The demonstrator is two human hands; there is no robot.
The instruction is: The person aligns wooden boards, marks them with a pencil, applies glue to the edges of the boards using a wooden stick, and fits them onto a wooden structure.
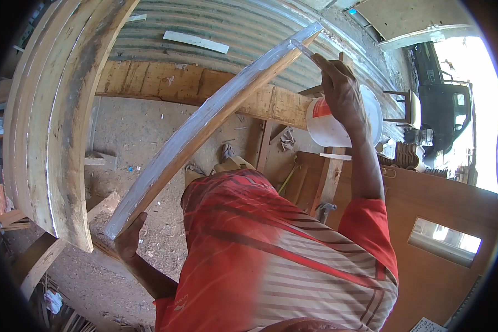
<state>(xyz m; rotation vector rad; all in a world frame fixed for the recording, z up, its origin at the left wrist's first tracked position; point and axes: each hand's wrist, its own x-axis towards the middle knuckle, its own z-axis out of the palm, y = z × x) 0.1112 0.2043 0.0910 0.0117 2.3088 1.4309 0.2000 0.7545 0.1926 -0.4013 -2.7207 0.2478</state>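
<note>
Head view, the long, narrow wooden board coated in smeared whitish-grey paste (205,115): it lies diagonally in front of the person in the red-and-grey striped shirt (293,243). The coating covers its broad face unevenly, with streaks; the brown side edge shows bare wood. The right hand (343,91) is closed around a thin, flat-ended tool (304,50), whose tip meets the coated face near the board's far end. The left hand (130,235), partly closed, supports the near end at its edge.

Surrounding objects: a stack of pale, curved wooden planks with whitish seams (55,122) stands to the left of the board. A broad brown wooden beam (149,81) crosses behind the board, which partly hides it. A white plastic bucket with a red label (329,130) is partly hidden by the right hand and forearm.

Setting: grey-green corrugated metal sheeting (243,22) bears a flat white strip (196,42); the ground is brown, littered dirt (160,138). A brown wooden panel with a rectangular opening (404,205) lies at right, below a dark vehicle (445,108) in bright light.
</note>
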